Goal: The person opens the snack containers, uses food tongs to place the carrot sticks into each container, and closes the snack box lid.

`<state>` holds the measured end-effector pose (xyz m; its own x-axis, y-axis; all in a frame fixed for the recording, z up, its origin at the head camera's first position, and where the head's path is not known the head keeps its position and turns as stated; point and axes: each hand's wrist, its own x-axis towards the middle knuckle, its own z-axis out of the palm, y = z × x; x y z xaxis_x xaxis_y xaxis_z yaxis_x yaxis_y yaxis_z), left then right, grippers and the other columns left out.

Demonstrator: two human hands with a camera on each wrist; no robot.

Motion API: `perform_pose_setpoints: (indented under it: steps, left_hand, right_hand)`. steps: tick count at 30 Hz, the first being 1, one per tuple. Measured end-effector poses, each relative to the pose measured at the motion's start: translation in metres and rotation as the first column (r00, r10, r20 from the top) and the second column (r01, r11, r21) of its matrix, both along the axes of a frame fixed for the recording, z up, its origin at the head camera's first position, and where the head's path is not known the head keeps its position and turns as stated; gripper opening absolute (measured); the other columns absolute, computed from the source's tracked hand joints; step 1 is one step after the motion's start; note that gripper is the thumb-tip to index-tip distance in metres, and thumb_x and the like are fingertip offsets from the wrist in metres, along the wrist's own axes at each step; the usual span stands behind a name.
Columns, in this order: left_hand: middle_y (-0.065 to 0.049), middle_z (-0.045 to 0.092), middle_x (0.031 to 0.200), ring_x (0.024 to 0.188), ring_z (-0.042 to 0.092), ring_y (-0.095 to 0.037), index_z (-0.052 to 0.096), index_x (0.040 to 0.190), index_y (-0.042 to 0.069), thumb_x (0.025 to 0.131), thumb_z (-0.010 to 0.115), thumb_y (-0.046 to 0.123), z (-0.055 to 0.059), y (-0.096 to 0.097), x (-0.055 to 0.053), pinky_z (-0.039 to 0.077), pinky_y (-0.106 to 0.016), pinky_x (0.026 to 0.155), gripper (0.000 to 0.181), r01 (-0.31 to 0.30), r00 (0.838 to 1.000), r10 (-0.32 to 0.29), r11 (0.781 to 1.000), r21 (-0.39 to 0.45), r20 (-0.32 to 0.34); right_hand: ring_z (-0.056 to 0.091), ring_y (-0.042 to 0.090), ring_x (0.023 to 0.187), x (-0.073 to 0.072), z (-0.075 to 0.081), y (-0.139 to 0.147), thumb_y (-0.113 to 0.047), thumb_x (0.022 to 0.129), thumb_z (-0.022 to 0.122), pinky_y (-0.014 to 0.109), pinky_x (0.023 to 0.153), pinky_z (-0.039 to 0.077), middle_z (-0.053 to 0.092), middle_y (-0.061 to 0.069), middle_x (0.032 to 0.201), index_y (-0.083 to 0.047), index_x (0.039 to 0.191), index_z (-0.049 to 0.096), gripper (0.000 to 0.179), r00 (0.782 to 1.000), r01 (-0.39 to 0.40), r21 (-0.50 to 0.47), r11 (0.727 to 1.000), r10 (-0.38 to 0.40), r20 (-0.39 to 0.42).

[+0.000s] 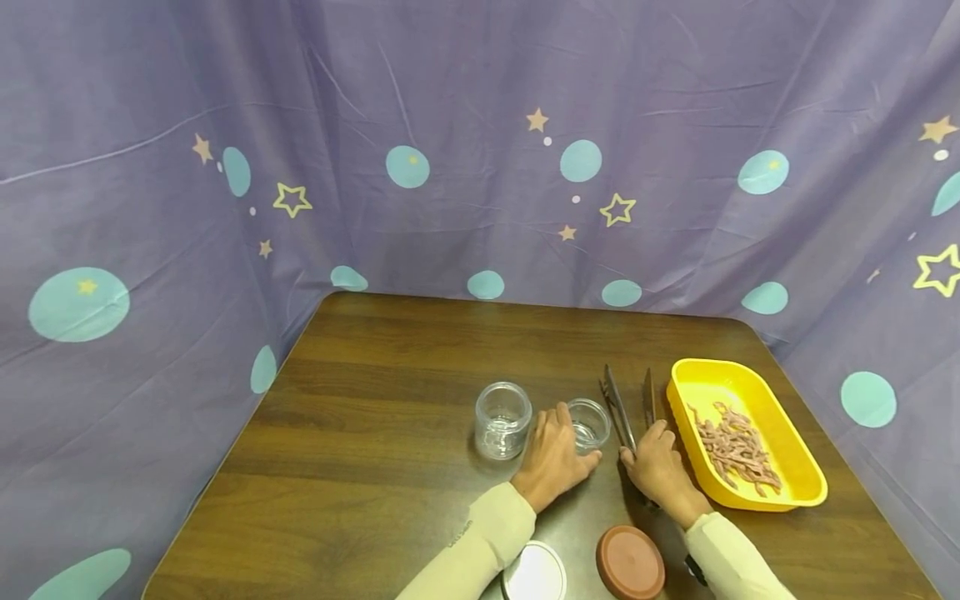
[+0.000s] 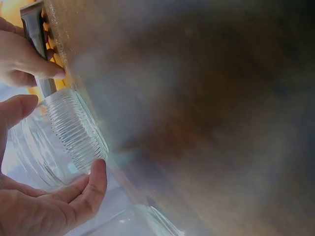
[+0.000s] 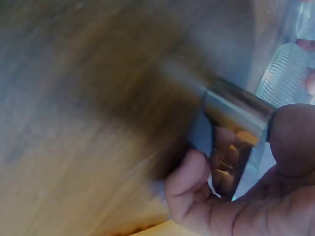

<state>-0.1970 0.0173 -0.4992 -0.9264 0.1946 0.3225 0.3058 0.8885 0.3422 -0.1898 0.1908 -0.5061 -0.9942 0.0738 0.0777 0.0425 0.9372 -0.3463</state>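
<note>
My left hand (image 1: 553,462) curls its thumb and fingers round a small, low glass jar (image 1: 589,423), which stands on the table. The left wrist view shows the ribbed base edge of this jar (image 2: 74,132) between thumb and fingers. Just left of that hand is a taller glass jar (image 1: 502,421). My right hand (image 1: 662,471) grips metal tongs (image 1: 618,404) by their arms, the tips spread apart and pointing away from me. Close up in the right wrist view, the shiny handle end of the tongs (image 3: 236,115) sits between thumb and fingers.
To the right, a yellow tray (image 1: 787,425) holds thin strips of what looks like meat (image 1: 735,446). Near me lie a white round lid (image 1: 535,573) and a reddish-brown round lid (image 1: 631,562). A patterned curtain (image 1: 465,167) hangs behind the wooden table (image 1: 360,433).
</note>
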Motion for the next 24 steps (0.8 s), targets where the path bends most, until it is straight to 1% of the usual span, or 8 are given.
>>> perform_pose_setpoints:
  steps: [4, 7, 11, 14, 16, 19, 22, 24]
  left_hand:
    - [-0.008, 0.061, 0.098, 0.095, 0.058, -0.022, 0.046, 0.117, 0.003, 0.065, 0.072, 0.057, -0.0003, 0.0014, -0.0003, 0.050, -0.033, 0.081, 0.079, -0.009, 1.000, 0.009, 1.000, -0.018, 0.015]
    - [-0.011, 0.062, 0.104, 0.098, 0.058, -0.023, 0.044, 0.123, 0.002, 0.066, 0.070, 0.059, -0.0010, 0.0012, -0.0017, 0.051, -0.034, 0.080, 0.085, -0.015, 0.999, 0.016, 1.000, -0.025, 0.034]
    - [-0.015, 0.057, 0.123, 0.110, 0.056, -0.024, 0.035, 0.136, -0.002, 0.068, 0.064, 0.065, -0.0019, 0.0002, -0.0039, 0.050, -0.035, 0.089, 0.100, -0.001, 0.997, 0.002, 1.000, -0.015, 0.076]
    - [-0.015, 0.053, 0.130, 0.117, 0.053, -0.025, 0.031, 0.139, -0.002, 0.071, 0.060, 0.068, -0.0019, 0.0001, -0.0056, 0.046, -0.035, 0.096, 0.102, 0.025, 0.996, -0.024, 1.000, -0.014, 0.082]
    - [-0.014, 0.054, 0.129, 0.116, 0.054, -0.024, 0.033, 0.138, -0.001, 0.073, 0.060, 0.066, -0.0016, -0.0004, -0.0068, 0.046, -0.035, 0.097, 0.098, 0.041, 0.997, -0.040, 0.999, -0.016, 0.063]
    - [-0.011, 0.059, 0.121, 0.110, 0.057, -0.024, 0.040, 0.132, 0.000, 0.072, 0.063, 0.064, -0.0011, -0.0018, -0.0078, 0.047, -0.033, 0.095, 0.090, 0.058, 0.998, -0.058, 0.998, -0.012, 0.023]
    - [-0.009, 0.062, 0.112, 0.103, 0.059, -0.022, 0.044, 0.126, 0.002, 0.070, 0.067, 0.062, -0.0011, -0.0027, -0.0081, 0.048, -0.032, 0.091, 0.086, 0.069, 0.998, -0.069, 0.997, 0.017, 0.001]
    - [-0.009, 0.063, 0.108, 0.100, 0.060, -0.022, 0.045, 0.124, 0.002, 0.069, 0.069, 0.061, -0.0010, -0.0028, -0.0082, 0.049, -0.032, 0.088, 0.085, 0.075, 0.997, -0.075, 0.997, 0.025, 0.000]
  right_hand:
    - [0.056, 0.046, 0.063, -0.0028, -0.0039, 0.0031, -0.026, 0.085, 0.062, 0.049, 0.053, 0.049, 0.040, 0.039, 0.094, 0.027, 0.126, 0.013, 0.083, 1.000, 0.007, -0.009, 1.000, -0.007, -0.005]
    - [0.056, 0.048, 0.068, -0.0044, -0.0047, 0.0037, -0.029, 0.086, 0.061, 0.050, 0.054, 0.048, 0.042, 0.041, 0.098, 0.024, 0.130, 0.009, 0.086, 1.000, 0.016, -0.015, 1.000, -0.016, 0.002]
    - [0.057, 0.046, 0.069, -0.0038, -0.0045, 0.0038, -0.028, 0.087, 0.059, 0.049, 0.052, 0.048, 0.042, 0.039, 0.097, 0.023, 0.130, 0.012, 0.081, 0.999, 0.026, -0.019, 0.999, -0.025, 0.029]
    - [0.057, 0.044, 0.066, -0.0024, -0.0040, 0.0040, -0.026, 0.087, 0.059, 0.046, 0.050, 0.047, 0.042, 0.038, 0.098, 0.023, 0.129, 0.013, 0.079, 0.999, 0.026, -0.023, 0.999, -0.025, 0.032]
    - [0.057, 0.043, 0.065, -0.0021, -0.0039, 0.0044, -0.026, 0.087, 0.059, 0.045, 0.049, 0.047, 0.041, 0.039, 0.098, 0.023, 0.129, 0.013, 0.078, 0.999, 0.022, -0.022, 1.000, -0.021, 0.027]
    - [0.056, 0.042, 0.062, -0.0017, -0.0040, 0.0055, -0.026, 0.087, 0.059, 0.045, 0.049, 0.048, 0.041, 0.038, 0.097, 0.023, 0.127, 0.016, 0.076, 1.000, 0.019, -0.029, 0.999, -0.019, 0.011]
    - [0.056, 0.041, 0.061, -0.0005, -0.0029, 0.0076, -0.026, 0.088, 0.059, 0.044, 0.049, 0.047, 0.039, 0.034, 0.094, 0.020, 0.121, 0.022, 0.068, 1.000, 0.020, -0.054, 0.998, -0.020, 0.008]
    - [0.056, 0.040, 0.061, 0.0009, -0.0011, 0.0094, -0.026, 0.088, 0.058, 0.043, 0.049, 0.047, 0.037, 0.031, 0.094, 0.017, 0.118, 0.025, 0.062, 1.000, 0.024, -0.076, 0.997, -0.022, 0.020]
